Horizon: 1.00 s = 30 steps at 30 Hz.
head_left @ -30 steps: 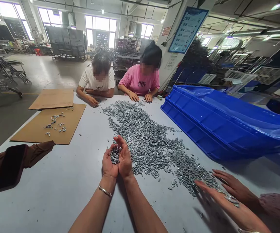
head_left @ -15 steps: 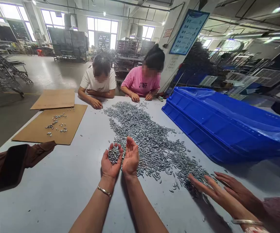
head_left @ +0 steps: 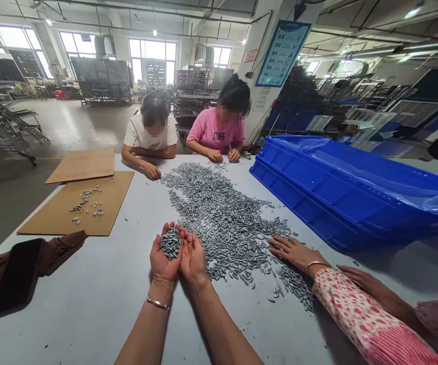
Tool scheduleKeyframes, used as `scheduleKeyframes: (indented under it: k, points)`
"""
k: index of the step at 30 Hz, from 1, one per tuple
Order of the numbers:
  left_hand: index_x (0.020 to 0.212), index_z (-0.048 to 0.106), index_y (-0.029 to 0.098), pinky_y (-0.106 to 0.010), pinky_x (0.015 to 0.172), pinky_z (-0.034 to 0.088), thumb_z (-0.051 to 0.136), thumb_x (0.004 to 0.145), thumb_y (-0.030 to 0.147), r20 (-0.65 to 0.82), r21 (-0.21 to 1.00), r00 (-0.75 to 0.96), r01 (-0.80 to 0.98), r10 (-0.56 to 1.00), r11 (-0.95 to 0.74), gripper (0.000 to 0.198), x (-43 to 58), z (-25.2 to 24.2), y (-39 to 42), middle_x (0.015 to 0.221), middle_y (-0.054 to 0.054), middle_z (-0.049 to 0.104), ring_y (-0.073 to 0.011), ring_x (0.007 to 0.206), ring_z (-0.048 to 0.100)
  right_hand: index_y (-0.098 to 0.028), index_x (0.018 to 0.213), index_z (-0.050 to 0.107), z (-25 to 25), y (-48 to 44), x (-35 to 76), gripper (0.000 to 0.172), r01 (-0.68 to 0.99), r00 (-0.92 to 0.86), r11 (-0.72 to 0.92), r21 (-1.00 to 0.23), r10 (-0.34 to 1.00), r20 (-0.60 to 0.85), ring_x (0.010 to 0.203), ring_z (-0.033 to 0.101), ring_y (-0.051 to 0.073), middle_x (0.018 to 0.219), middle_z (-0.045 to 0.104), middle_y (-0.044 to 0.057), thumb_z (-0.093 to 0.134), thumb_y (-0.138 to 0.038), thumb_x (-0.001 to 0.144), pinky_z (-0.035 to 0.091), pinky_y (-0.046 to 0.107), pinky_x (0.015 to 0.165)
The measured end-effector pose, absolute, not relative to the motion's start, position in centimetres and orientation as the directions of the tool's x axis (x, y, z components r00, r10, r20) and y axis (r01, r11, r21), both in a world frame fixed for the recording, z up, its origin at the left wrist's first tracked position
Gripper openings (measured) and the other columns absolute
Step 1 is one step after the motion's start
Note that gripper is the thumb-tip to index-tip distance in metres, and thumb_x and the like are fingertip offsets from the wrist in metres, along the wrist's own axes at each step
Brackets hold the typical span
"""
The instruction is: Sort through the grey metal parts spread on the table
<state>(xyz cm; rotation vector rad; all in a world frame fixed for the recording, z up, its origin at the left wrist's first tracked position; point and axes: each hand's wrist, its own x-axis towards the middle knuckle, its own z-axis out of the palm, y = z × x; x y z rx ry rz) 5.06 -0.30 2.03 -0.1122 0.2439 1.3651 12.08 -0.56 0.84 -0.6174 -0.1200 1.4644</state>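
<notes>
My left hand is cupped palm up and holds a heap of small grey spindle-shaped pieces, shiny like metal. Right beside it, my right hand lies palm up with its fingers stretched toward the left hand's edge, nothing resting in it. The two hands touch along their sides. A wide spread of the same grey pieces covers the table just beyond and to the right of my hands.
Blue stacked crates stand on the right. At left lie cardboard sheets with scattered pieces, and a phone on brown cloth. A co-worker's hand reaches onto the pile from the right. Two people work across the table.
My hands have shifted slightly left, and my right hand has come against the left. At the right, the co-worker's nearer hand has reached farther over the pile.
</notes>
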Motion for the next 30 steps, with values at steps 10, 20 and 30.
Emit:
scheduleKeyframes:
  k: [10,20,30]
  points:
    - [0.105,0.073,0.017,-0.035,0.102,0.045,0.051,0.09,0.031,-0.203,0.39,0.021,-0.915,0.979,0.101,0.03,5.6,3.4,-0.5,0.115,-0.009,0.071,-0.0198,0.112,0.062,-0.016,0.101,0.07,-0.3,0.0,11.6,0.033,-0.917,0.097,-0.02,-0.398,0.958,-0.271,0.103,0.067,0.016,0.105,0.074,0.005,0.049,-0.04,0.091,0.047,0.033,0.104]
    - [0.105,0.073,0.015,-0.037,0.103,0.042,0.052,0.088,0.048,-0.089,0.626,-0.13,-0.779,0.988,-0.046,0.043,6.2,4.2,-0.7,0.12,-0.012,0.069,-0.0239,0.117,0.059,-0.015,0.098,0.071,-0.1,0.1,11.1,0.028,-0.968,-0.026,-0.103,-0.231,0.949,-0.314,0.099,0.069,0.021,0.102,0.075,0.008,0.053,-0.034,0.087,0.049,0.041,0.099]
    - [0.115,0.07,0.019,-0.037,0.104,0.04,0.044,0.091,0.056,0.032,0.746,-0.192,-0.649,0.981,-0.152,0.051,6.7,5.6,-1.6,0.126,-0.012,0.066,-0.0248,0.125,0.054,-0.012,0.098,0.071,0.8,-0.1,10.9,0.025,-0.981,-0.137,-0.172,-0.089,0.942,-0.307,0.092,0.07,0.018,0.096,0.076,0.008,0.053,-0.025,0.086,0.052,0.036,0.095]
